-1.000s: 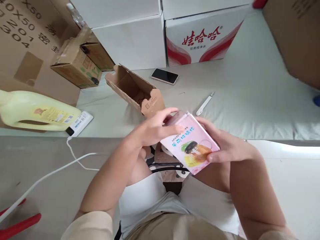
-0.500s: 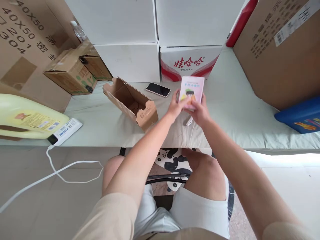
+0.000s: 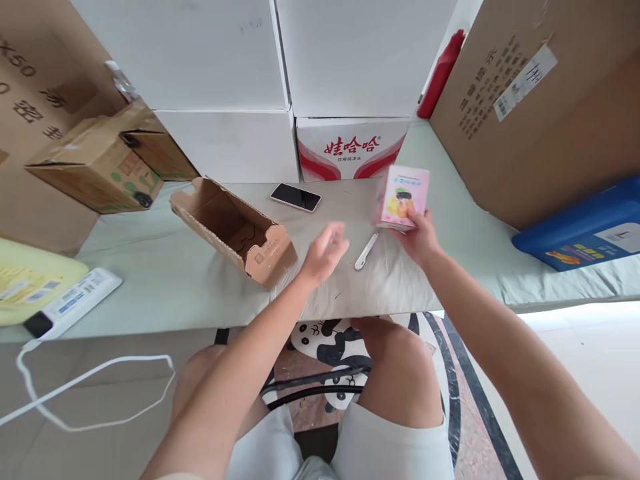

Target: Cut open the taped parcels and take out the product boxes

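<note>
My right hand [image 3: 420, 237] grips a pink box [image 3: 406, 193] with pictures of fruit and a jar on its front, tilted above the cloth-covered surface. My left hand [image 3: 326, 255] is apart from the box, empty, with its fingers loosely bent and a little blurred. Between the two hands lies a slim white tool [image 3: 367, 252] that looks like a box cutter. To the left of my left hand stands an open brown cardboard carton [image 3: 273, 257], its inside mostly in shadow. A phone [image 3: 296, 197] with a dark screen rests behind my left hand.
White cartons [image 3: 220, 143] and a red-and-white carton [image 3: 353, 148] line the back. On the right are a large brown box [image 3: 530, 127], a red bottle [image 3: 443, 73] and a blue container [image 3: 585, 230]. Small brown boxes [image 3: 100, 160] and a white power strip [image 3: 80, 300] sit left.
My left hand has let go of the pink box and moved left. The box stays in my right hand, shifted right relative to the phone. The view has turned slightly.
</note>
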`<action>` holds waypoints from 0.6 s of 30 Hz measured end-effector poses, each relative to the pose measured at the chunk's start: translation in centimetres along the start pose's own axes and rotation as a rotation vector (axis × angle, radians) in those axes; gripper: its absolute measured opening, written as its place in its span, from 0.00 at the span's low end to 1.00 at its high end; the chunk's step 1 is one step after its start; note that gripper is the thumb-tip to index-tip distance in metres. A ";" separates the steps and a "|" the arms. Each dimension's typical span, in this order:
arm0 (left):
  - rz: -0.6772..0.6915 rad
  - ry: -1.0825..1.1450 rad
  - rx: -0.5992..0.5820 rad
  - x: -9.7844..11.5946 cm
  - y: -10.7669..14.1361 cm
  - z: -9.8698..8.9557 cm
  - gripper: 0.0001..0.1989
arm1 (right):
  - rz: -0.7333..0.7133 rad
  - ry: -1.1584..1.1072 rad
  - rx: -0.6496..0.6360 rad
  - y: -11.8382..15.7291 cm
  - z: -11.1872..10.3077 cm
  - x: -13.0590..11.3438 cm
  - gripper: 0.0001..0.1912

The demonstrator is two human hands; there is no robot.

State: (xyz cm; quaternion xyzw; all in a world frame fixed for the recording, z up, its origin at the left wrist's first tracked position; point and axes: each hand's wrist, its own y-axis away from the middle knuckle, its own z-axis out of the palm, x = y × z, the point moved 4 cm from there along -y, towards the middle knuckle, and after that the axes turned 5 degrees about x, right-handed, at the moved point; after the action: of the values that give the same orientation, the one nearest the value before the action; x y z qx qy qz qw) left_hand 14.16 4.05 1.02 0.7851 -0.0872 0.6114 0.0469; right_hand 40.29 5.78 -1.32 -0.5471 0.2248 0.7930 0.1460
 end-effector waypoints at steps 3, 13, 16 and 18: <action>-0.020 -0.129 -0.136 -3.6 3.5 -1.5 0.17 | 0.032 0.170 0.239 -1.9 -5.5 -1.7 0.16; 0.143 -0.287 -0.269 -6.2 5.0 -2.2 0.16 | 0.057 0.690 0.607 -11.0 -8.1 -5.4 0.19; 0.304 -0.414 -0.224 -6.4 5.1 -1.5 0.13 | 0.098 0.721 0.594 -15.0 -5.4 -5.2 0.22; 0.406 -0.458 -0.187 -6.5 5.3 -1.2 0.11 | 0.105 0.695 0.563 -17.9 -3.1 -4.9 0.24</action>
State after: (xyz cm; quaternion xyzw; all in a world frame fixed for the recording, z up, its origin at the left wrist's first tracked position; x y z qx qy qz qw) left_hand 10.40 -0.42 -5.14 0.8611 -0.3061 0.4051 -0.0248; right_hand 53.09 19.52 -1.22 -0.7079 0.4948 0.4765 0.1644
